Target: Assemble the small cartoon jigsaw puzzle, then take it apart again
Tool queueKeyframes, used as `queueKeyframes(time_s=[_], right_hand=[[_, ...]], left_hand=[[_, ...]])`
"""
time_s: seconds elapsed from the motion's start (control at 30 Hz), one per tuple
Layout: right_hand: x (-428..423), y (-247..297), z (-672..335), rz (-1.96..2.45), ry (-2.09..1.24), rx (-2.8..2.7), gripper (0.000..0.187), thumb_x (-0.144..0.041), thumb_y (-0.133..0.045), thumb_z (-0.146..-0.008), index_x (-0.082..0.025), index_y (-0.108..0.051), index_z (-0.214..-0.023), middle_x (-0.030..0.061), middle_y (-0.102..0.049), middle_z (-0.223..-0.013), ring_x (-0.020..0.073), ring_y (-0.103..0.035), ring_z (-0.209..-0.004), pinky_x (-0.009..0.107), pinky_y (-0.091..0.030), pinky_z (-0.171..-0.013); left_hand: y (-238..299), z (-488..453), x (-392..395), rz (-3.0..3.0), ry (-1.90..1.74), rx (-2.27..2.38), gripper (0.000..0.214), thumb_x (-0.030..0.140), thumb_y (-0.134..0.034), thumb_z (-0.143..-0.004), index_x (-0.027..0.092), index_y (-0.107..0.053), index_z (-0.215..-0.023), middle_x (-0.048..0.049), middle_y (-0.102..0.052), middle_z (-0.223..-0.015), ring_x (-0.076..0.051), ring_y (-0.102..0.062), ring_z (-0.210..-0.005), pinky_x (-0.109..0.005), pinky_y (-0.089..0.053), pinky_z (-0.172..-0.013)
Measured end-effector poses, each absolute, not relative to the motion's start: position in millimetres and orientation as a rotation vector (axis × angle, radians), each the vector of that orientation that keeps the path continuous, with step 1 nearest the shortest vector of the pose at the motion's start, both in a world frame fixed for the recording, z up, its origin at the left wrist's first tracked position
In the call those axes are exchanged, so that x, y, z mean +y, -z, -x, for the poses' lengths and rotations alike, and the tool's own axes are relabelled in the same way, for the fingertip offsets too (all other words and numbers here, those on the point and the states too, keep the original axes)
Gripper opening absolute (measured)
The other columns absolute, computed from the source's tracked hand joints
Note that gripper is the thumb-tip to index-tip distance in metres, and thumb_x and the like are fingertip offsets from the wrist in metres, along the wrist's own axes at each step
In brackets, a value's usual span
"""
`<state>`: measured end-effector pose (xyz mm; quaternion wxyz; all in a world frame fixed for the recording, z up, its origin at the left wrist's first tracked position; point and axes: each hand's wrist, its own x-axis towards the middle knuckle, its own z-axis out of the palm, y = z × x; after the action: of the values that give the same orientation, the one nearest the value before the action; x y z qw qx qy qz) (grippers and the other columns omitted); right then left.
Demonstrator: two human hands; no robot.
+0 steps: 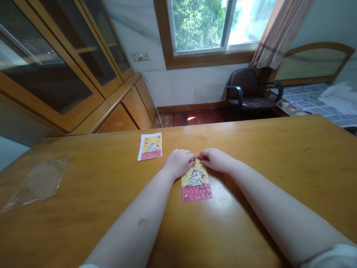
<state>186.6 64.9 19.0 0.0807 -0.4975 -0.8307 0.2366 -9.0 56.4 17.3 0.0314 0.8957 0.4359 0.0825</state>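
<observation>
A small jigsaw puzzle (pixel 196 183) with a white cartoon animal on yellow and a pink lower band lies flat on the wooden table (pixel 279 156). My left hand (pixel 180 161) and my right hand (pixel 214 159) meet at the puzzle's far edge, fingers curled and pressed together on that edge. The fingertips cover the top of the puzzle, so what they pinch is hidden. A printed card (pixel 150 146) with the same picture lies to the left, just beyond my left hand.
A crumpled clear plastic bag (pixel 39 182) lies at the table's left. Wooden glass-door cabinets (pixel 69 63) line the left wall. Beyond the table stand a dark office chair (pixel 245 93), a bed (pixel 315 96) and a window (pixel 212 26).
</observation>
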Motion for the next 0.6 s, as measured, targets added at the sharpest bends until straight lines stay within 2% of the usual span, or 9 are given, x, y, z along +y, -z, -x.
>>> queueKeyframes(time_s=[0.43,0.6], right_hand=[[65.4,-17.1,-185.5,1.480,-0.707,-2.471,0.021,-0.024,-0.059,-0.079,-0.021,-0.071,-0.096,0.0032,-0.070,-0.084,0.0155,-0.060,-0.071,0.024,-0.043,-0.064],[65.9,-15.0,-187.8,1.453,-0.688,-2.493,0.022,-0.025,-0.056,-0.081,-0.021,-0.071,-0.098,0.0043,-0.070,-0.088,0.0166,-0.062,-0.075,0.025,-0.044,-0.066]], left_hand=[[-15.8,8.5,56.5,-2.800,-0.238,1.348,0.020,0.029,-0.050,-0.089,0.023,-0.069,-0.087,-0.0028,-0.068,-0.083,-0.018,-0.061,-0.079,-0.030,-0.042,-0.072],[-16.6,9.0,54.5,-2.774,-0.266,1.346,0.021,0.031,-0.050,-0.089,0.024,-0.069,-0.094,-0.0031,-0.068,-0.085,-0.019,-0.062,-0.082,-0.031,-0.042,-0.074]])
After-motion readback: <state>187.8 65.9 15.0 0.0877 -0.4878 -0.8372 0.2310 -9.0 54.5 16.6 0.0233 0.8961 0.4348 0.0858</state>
